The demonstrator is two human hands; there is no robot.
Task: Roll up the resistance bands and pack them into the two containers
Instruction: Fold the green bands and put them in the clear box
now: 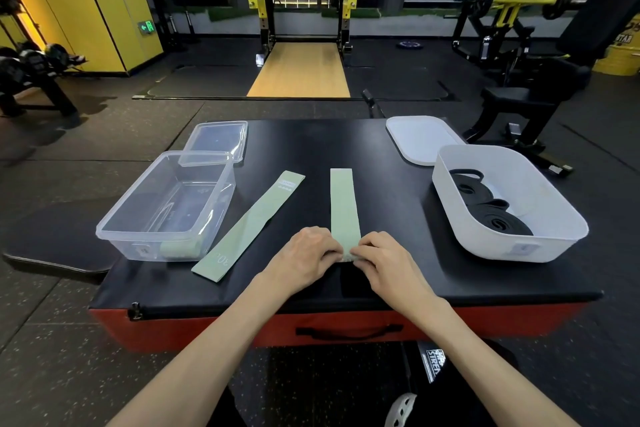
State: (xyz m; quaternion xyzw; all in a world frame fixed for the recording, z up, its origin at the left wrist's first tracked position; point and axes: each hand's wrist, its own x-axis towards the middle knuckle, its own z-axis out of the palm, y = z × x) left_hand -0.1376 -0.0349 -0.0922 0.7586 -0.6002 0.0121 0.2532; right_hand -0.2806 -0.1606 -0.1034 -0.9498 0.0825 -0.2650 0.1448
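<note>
A pale green resistance band point(343, 201) lies flat and straight on the black pad point(311, 146), running away from me. My left hand point(304, 253) and my right hand point(384, 257) pinch its near end, which is folded over into a small roll. A second green band point(252, 222) lies diagonally to the left. The clear plastic container point(135, 215) on the left holds one rolled green band point(180, 248) in its near corner. On the right, the white container point(540, 191) holds rolled black bands point(491, 210).
A clear lid point(216, 141) leans on the clear container's far rim. A white lid point(420, 137) lies behind the white container. The pad sits on a red box with a black handle point(348, 331). Gym machines and a rack stand beyond.
</note>
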